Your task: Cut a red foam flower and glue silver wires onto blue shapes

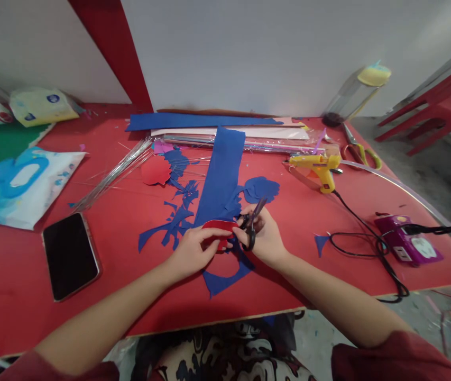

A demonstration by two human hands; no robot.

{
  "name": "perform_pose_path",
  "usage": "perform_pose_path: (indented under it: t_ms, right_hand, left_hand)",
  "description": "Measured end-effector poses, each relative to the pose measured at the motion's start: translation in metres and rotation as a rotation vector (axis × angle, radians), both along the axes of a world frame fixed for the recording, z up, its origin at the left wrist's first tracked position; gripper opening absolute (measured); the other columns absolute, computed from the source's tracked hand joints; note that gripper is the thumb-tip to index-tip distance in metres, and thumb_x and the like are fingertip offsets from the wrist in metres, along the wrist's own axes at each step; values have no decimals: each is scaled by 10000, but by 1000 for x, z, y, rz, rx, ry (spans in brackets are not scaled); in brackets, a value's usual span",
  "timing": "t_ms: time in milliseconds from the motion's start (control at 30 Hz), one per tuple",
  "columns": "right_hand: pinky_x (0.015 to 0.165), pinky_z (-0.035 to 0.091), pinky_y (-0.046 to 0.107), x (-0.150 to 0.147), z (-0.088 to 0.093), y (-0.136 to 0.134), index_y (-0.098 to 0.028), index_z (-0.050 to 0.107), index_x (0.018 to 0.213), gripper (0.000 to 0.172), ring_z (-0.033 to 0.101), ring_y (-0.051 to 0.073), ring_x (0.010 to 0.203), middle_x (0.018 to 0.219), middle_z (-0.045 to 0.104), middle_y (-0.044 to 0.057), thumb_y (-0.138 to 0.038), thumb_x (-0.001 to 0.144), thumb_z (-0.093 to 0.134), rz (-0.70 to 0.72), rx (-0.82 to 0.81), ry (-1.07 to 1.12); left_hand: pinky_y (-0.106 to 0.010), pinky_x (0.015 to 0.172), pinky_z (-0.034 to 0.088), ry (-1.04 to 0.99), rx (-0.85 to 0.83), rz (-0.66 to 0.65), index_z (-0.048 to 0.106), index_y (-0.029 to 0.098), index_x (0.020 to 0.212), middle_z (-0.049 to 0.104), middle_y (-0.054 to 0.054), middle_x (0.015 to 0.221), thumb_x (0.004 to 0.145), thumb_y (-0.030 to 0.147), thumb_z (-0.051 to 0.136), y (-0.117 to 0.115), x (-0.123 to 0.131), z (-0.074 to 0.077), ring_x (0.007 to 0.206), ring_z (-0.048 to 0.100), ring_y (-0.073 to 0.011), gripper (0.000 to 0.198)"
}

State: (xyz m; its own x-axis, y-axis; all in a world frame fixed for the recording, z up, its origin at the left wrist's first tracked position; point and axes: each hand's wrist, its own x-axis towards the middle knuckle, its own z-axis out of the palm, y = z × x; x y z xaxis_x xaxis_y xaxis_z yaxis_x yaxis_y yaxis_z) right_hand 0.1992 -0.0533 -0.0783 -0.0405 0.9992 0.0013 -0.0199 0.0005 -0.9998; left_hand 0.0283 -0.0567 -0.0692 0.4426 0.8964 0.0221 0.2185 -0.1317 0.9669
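Note:
My left hand (pixel 193 250) pinches a small red paper piece (pixel 219 226) at the middle front of the red table (pixel 130 296). My right hand (pixel 264 237) is closed on black-handled scissors (pixel 252 222), whose blades point up and away beside the red piece. Under both hands lies a long blue paper strip (pixel 222 174) with a curved cut-out at its near end. A cut blue shape (pixel 261 189) lies just beyond the scissors, and blue scraps (pixel 173 222) lie to the left.
A black phone (pixel 70 255) lies at front left. A yellow glue gun (pixel 317 168) and its black cord run to a purple power strip (pixel 405 242) on the right. Paper sheets, wires, a red cut shape (pixel 156 170), other scissors (pixel 358 148) and a plastic bag (pixel 19 185) lie farther back.

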Motion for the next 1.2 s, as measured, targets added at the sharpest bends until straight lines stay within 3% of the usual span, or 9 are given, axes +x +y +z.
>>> perform_pose_path:
  t_ms: [200,400,500,833,1000,1200]
  right_hand:
    - [508,426,205,-3,0,0,-236,466,874,310,501,70,548,640,512,-74,-178,623,639,8,-23,-14]
    - [498,425,201,-3,1,1,-224,466,867,340,490,65,531,631,509,-73,-186,587,656,10,-82,-2]
    - [509,425,202,-3,2,1,-222,464,864,340,490,64,535,626,505,-76,-189,585,654,9,-88,-1]
    - [558,457,245,-1,9,2,-225,431,892,362,593,97,548,642,571,-73,-191,612,658,96,-203,61]
    - [476,419,217,0,11,5,-223,430,883,387,541,79,462,571,526,-101,-248,618,711,178,-272,121]
    - [444,351,198,0,11,4,-210,462,912,397,468,56,465,581,490,-90,-365,651,717,281,-282,188]
  left_hand:
    - [-296,684,600,-133,-191,59,655,110,942,700,-106,967,815,237,478,-2,1,0,702,698,-167,252]
    - [-287,740,570,146,134,101,691,146,893,728,-63,857,807,163,491,3,-3,4,759,687,-157,218]
    - [-253,702,563,162,183,106,691,163,899,732,-45,826,810,154,491,3,-3,5,730,684,-141,219]
    - [-276,658,581,32,-143,75,662,152,975,713,-73,939,825,210,450,6,-7,7,694,697,-159,266]
    - [-278,684,577,75,-186,131,644,134,993,697,-82,1001,800,212,484,18,-11,24,722,697,-165,263]
    - [-280,754,562,128,-89,172,641,155,1024,702,-57,996,795,188,496,34,-13,59,711,688,-141,273]
